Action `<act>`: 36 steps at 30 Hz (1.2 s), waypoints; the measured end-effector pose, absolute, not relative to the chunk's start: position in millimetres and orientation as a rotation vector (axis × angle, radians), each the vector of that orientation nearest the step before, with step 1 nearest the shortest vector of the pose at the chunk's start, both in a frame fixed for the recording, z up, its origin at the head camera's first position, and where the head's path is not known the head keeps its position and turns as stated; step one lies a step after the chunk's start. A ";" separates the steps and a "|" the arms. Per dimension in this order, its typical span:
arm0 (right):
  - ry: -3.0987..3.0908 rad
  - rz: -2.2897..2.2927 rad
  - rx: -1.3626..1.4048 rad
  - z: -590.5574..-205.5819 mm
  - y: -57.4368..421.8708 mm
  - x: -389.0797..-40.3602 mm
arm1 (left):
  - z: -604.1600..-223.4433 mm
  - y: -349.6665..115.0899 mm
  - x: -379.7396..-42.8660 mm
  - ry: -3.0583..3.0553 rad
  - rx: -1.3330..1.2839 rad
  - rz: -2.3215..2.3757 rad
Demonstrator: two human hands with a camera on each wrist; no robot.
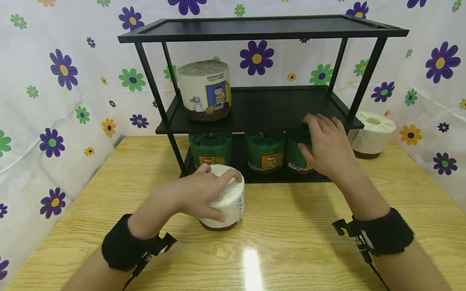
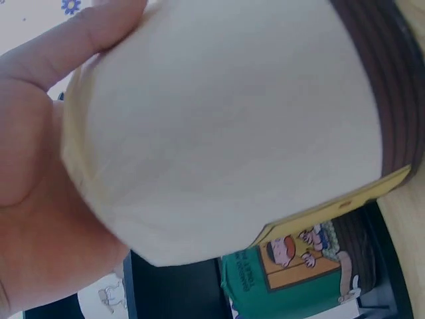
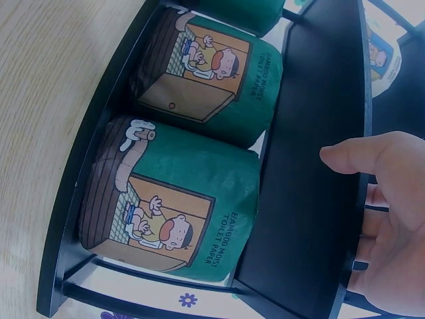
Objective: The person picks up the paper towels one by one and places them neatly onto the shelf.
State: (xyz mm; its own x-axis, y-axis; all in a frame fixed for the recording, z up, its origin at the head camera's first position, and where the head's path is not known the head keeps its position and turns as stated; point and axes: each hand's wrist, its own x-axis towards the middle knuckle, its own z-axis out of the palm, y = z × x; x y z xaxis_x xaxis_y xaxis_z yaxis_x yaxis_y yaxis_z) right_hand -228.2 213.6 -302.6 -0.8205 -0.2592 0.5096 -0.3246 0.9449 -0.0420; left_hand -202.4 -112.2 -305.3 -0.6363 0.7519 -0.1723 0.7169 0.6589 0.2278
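Observation:
My left hand (image 1: 198, 192) grips a white wrapped toilet paper roll (image 1: 233, 202) from above, in front of the black shelf rack (image 1: 263, 34). In the left wrist view, the roll's pale wrapper (image 2: 226, 133) and brown striped base fill most of the picture. At the right end of the rack, my right hand (image 1: 329, 147) holds the front edge of the middle shelf (image 1: 276, 107). Its fingers lie over the edge, and its thumb (image 3: 345, 156) is on the underside. Green toilet paper rolls (image 3: 179, 199) stand on the bottom shelf below that hand.
A white roll with a cartoon print (image 1: 204, 93) stands at the left of the middle shelf. Another white roll (image 1: 375, 135) is on the wooden table (image 1: 291, 242), right of the rack. Behind hangs a flower-patterned cloth (image 1: 91, 60).

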 end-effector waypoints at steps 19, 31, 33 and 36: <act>-2.591 0.172 0.416 -301.6 213.1 -227.4 | -299.9 -108.8 -191.2 2.747 1.252 0.111; -2.595 0.177 0.412 -301.6 213.4 -227.8 | -301.8 -107.7 -195.9 2.758 1.292 0.148; -2.596 0.178 0.413 -301.6 213.3 -227.9 | -302.1 -108.9 -196.6 2.756 1.311 0.153; -2.600 0.179 0.413 -301.7 213.2 -227.7 | -302.8 -111.2 -197.5 2.751 1.334 0.162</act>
